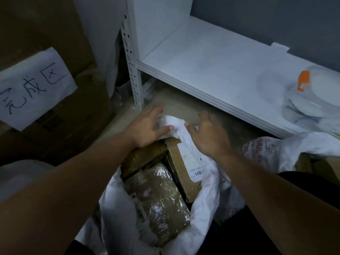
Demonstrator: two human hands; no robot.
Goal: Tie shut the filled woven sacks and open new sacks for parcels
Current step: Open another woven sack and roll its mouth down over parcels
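A white woven sack (206, 196) stands open below me, filled with parcels: a brown parcel in clear wrap (161, 201) and a cardboard box with a white barcode label (189, 162). My left hand (147, 126) reaches over the far rim with fingers spread, its thumb pressing a bunched fold of the sack's edge (174, 124). My right hand (207, 133) hovers at the same fold from the right, fingers spread and loosely bent, thumb touching the fabric. Neither hand grips anything.
A white metal shelf (202, 57) runs across the back, its post (132, 67) at left. A large cardboard box with a handwritten paper sign (35, 87) stands at left. Another white sack with red print (261, 150) lies at right. Stacked white plates in plastic (316, 96) sit on the shelf.
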